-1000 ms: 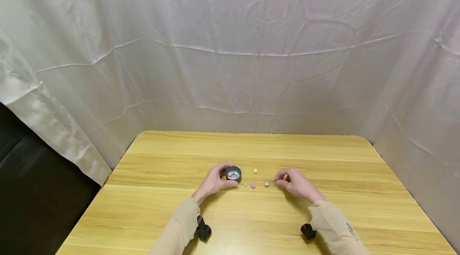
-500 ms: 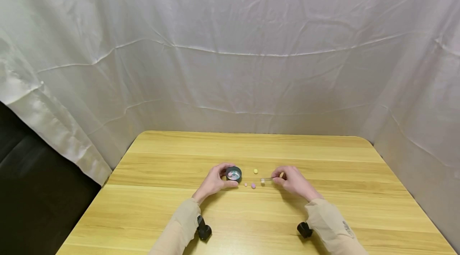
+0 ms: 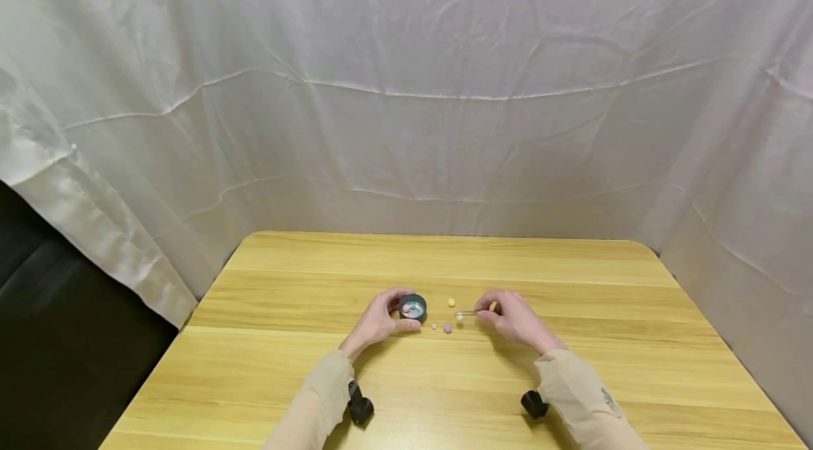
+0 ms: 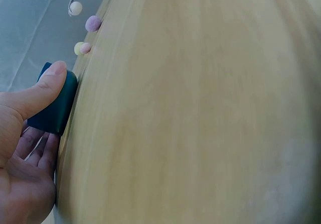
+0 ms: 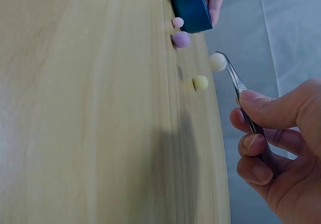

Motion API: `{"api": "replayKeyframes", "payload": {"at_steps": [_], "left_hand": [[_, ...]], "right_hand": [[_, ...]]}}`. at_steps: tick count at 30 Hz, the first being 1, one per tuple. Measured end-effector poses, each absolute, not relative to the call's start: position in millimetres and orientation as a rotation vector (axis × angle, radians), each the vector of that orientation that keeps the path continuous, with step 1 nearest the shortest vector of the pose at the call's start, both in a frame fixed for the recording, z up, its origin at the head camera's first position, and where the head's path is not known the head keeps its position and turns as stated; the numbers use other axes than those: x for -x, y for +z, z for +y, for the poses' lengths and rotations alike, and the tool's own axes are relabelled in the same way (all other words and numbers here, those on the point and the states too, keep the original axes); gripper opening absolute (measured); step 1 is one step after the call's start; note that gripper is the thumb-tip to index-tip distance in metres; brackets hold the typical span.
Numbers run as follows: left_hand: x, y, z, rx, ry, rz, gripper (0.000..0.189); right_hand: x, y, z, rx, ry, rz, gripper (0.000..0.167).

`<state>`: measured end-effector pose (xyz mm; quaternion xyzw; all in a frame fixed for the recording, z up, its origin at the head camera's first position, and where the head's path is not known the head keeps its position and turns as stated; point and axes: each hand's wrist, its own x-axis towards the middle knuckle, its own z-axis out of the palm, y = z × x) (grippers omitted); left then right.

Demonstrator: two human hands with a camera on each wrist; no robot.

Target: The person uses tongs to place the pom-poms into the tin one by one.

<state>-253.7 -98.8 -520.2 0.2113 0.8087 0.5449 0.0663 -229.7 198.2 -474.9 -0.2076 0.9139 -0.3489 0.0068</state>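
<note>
My left hand (image 3: 379, 320) holds a small dark teal bowl (image 3: 416, 319) on the table, thumb on the near side and fingers round the back. Inside the bowl lie a pink pom-pom (image 3: 406, 307) and a teal one. Metal tweezers (image 5: 233, 76) are pinched in my right hand (image 5: 281, 133). Their bent tips grip a white pom-pom (image 5: 217, 62), raised above the tabletop. Between the two hands a purple pom-pom (image 3: 447, 328), a small pale pink pom-pom (image 3: 435, 326) and a yellow pom-pom (image 3: 452, 302) rest on the wood.
The wooden table (image 3: 305, 266) reaches back to a pale curtain (image 3: 444, 147) hanging behind it and at both sides. Black wrist cameras (image 3: 360, 404) sit under both sleeves. Something black (image 3: 63, 337) stands beyond the table's left edge.
My right hand has moved left, lifting the white pom-pom off the table in the tweezers and carrying it toward the bowl. The left hand and bowl have stayed still.
</note>
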Motion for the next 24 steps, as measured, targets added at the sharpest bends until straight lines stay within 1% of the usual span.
{"api": "replayKeyframes", "payload": {"at_steps": [6, 13, 20, 24], "left_hand": [[253.4, -520.7, -99.1, -0.654, 1.642, 2.447, 0.060], [252.3, -518.5, -98.7, -0.608, 1.653, 2.429, 0.060], [251.9, -518.4, -99.1, -0.617, 1.664, 2.428, 0.059], [252.3, -519.6, -99.2, -0.613, 1.663, 2.429, 0.060]], "right_hand": [[229.0, -472.5, 196.1, 0.636, -1.109, 2.848, 0.008], [229.3, -474.0, 193.9, 0.656, -1.127, 2.855, 0.007], [231.2, -473.6, 191.7, 0.608, -1.113, 2.841, 0.008], [232.0, -474.4, 191.6, 0.638, -1.107, 2.850, 0.008]]}}
